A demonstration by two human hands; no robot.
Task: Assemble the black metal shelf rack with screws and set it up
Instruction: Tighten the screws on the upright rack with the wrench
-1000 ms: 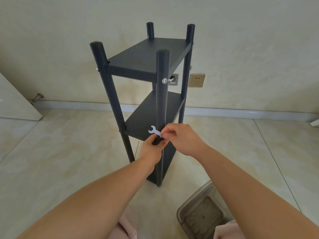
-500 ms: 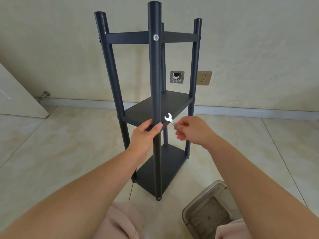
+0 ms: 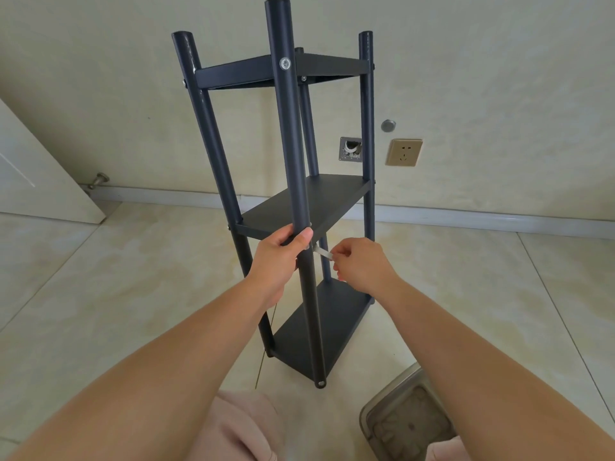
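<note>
The black metal shelf rack (image 3: 332,201) stands upright on the tiled floor, three shelves joined to four round posts. A silver screw head (image 3: 285,63) shows on the near post at the top shelf. My left hand (image 3: 283,257) grips the near post at the height of the middle shelf. My right hand (image 3: 361,264) pinches a small flat silver wrench (image 3: 322,251), whose far end sits against the near post just right of my left thumb, at the middle shelf's corner.
A clear plastic container (image 3: 407,424) sits on the floor at lower right, close to my right forearm. A wall with a socket (image 3: 403,152) and an open box hole (image 3: 350,149) lies behind the rack. A white door (image 3: 40,181) stands at left.
My view rose, then dropped a little, so the rack looks taller. My left hand took hold of the near post. The wrench went from left of the post to right, then met it.
</note>
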